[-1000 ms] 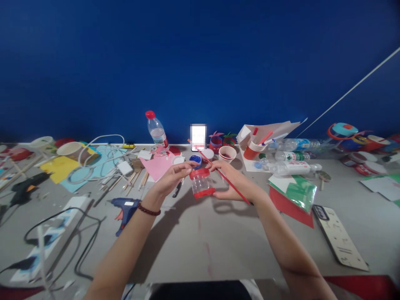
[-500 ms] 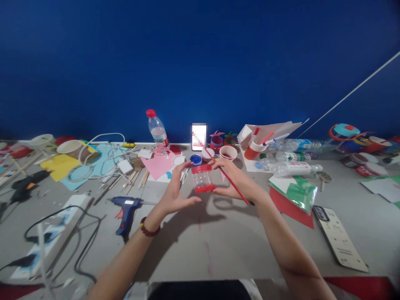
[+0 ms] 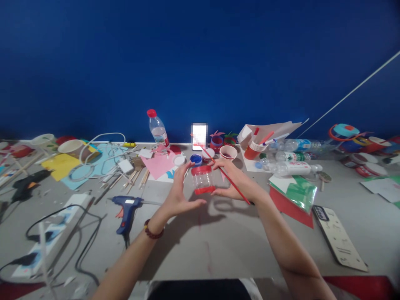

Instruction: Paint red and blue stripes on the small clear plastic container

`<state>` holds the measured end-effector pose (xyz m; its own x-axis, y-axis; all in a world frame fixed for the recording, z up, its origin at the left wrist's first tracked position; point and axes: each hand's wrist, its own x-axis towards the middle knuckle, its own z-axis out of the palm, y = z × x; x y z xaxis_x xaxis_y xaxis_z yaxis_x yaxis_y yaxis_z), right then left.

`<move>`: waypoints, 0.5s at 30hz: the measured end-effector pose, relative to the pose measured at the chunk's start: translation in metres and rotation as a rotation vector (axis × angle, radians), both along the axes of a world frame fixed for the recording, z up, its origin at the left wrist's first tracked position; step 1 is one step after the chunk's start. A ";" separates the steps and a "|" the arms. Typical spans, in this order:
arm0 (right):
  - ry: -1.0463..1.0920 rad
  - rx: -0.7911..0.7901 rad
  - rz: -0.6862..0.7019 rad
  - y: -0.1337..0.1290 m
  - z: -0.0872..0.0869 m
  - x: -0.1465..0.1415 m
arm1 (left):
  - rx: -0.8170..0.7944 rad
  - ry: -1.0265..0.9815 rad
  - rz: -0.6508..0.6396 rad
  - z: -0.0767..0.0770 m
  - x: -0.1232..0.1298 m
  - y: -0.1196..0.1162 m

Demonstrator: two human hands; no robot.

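Observation:
A small clear plastic jar (image 3: 202,180) with a red lid and a red-coloured base is off the table, slightly tilted. My right hand (image 3: 239,181) grips its right side between thumb and fingers. A thin red paintbrush (image 3: 231,182) lies across that same hand, its tip pointing up and left behind the jar. To the left of the jar is my left hand (image 3: 178,196), thumb and fingers spread wide; its fingertips are close to the lid, and I cannot tell whether they touch. Just beyond the jar stand an open pot of blue paint (image 3: 196,159) and a white-topped pot (image 3: 208,154).
A paper cup (image 3: 228,153) of dark liquid stands behind my right hand. Left are a blue glue gun (image 3: 127,210), a power strip (image 3: 58,233) with cables and wooden sticks. Plastic bottles (image 3: 295,168), green sheets (image 3: 295,192) and a phone (image 3: 340,239) lie right. A blue wall closes the back.
My left hand has shifted slightly right, nearer the jar. The jar has tipped a little in my right hand, and the brush tip has swung a bit up and left.

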<state>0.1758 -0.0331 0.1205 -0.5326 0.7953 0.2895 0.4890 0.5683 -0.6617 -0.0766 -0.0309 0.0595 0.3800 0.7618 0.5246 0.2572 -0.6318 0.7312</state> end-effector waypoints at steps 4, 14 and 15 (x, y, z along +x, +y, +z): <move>-0.016 0.036 0.004 0.000 0.001 0.000 | 0.115 0.078 0.083 -0.002 0.001 0.001; -0.130 0.073 0.013 -0.003 0.002 -0.006 | 0.179 0.125 0.170 -0.014 -0.001 0.005; -0.133 0.078 0.020 -0.003 0.001 -0.006 | 0.173 0.117 0.161 -0.015 -0.001 0.005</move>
